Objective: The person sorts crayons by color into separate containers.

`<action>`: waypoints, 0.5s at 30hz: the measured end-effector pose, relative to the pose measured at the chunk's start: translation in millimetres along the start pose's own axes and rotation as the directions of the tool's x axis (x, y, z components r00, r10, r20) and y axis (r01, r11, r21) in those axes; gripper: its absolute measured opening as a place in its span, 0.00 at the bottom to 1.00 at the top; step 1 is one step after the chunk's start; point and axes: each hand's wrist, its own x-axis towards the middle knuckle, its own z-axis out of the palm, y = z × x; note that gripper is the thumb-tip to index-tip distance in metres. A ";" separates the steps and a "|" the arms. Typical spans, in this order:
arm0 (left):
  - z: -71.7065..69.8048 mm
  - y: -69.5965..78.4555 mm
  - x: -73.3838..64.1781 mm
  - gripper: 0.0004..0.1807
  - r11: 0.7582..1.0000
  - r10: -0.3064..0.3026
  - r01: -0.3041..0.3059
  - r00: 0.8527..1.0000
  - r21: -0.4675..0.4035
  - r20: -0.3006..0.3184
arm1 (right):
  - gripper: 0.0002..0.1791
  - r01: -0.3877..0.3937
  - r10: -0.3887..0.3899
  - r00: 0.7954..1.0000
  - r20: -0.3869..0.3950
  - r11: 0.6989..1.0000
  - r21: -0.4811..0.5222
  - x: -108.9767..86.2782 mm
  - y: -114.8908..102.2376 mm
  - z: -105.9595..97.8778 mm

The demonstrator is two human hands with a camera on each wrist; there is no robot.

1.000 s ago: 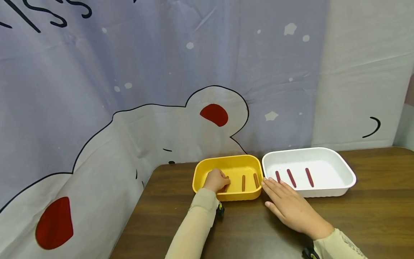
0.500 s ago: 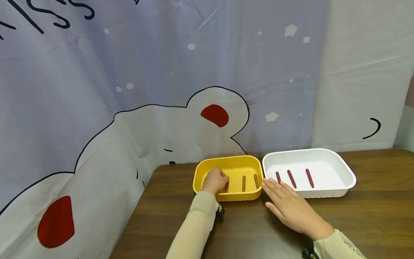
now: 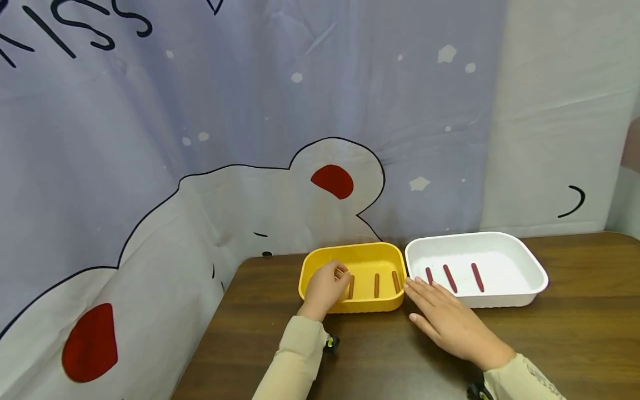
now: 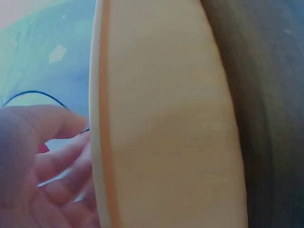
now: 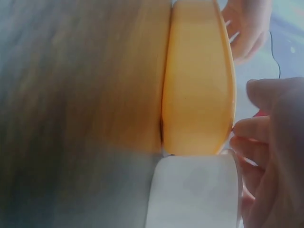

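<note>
My left hand (image 3: 324, 288) is over the left part of a yellow tray (image 3: 320, 255), fingers loosely bent and nothing visible between them. Just right of its fingertips lies a thin brown stick (image 3: 351, 287); a second brown stick (image 3: 376, 285) and a third brown stick (image 3: 396, 282) lie farther right in the tray. My right hand (image 3: 452, 319) is stretched flat, its fingertips at the rims where the yellow tray meets a white tray (image 3: 517, 297). Three dark red sticks, one of them the rightmost red stick (image 3: 477, 277), lie in the white tray. In the left wrist view, the tray wall hides the fingertips.
Both trays stand side by side near the back of a brown wooden table (image 3: 390, 355). Behind it hangs a printed curtain (image 3: 240, 111) with a cartoon outline and red shapes. A dark wrist device (image 3: 331, 343) sits at the left cuff.
My left hand has let go of the leftmost brown stick and drawn back slightly to the left, so the stick shows fully. The right hand keeps its place.
</note>
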 end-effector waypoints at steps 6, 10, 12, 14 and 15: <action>-14.7 -0.5 -7.9 0.09 0.995 0.096 -0.095 0.980 0.012 -0.176 | 0.30 -0.046 0.049 0.998 -0.048 0.998 0.048 1.7 12.0 -15.7; -28.5 -7.1 -8.5 0.10 0.985 0.172 -0.166 0.958 0.045 -0.229 | 0.31 -0.109 0.113 0.992 -0.063 0.991 0.073 -7.5 31.4 -31.2; -35.8 -13.6 -6.9 0.12 0.976 0.214 -0.200 0.948 0.083 -0.237 | 0.32 -0.121 0.127 0.988 -0.084 0.990 0.068 -14.7 45.4 -39.4; -43.3 -21.6 -4.2 0.13 0.968 0.242 -0.217 0.940 0.126 -0.239 | 0.32 -0.119 0.124 0.986 -0.109 0.992 0.048 -22.2 60.8 -48.5; -46.9 -26.2 -2.7 0.14 0.965 0.248 -0.219 0.940 0.144 -0.235 | 0.33 -0.119 0.123 0.985 -0.123 0.992 0.037 -26.3 68.9 -53.4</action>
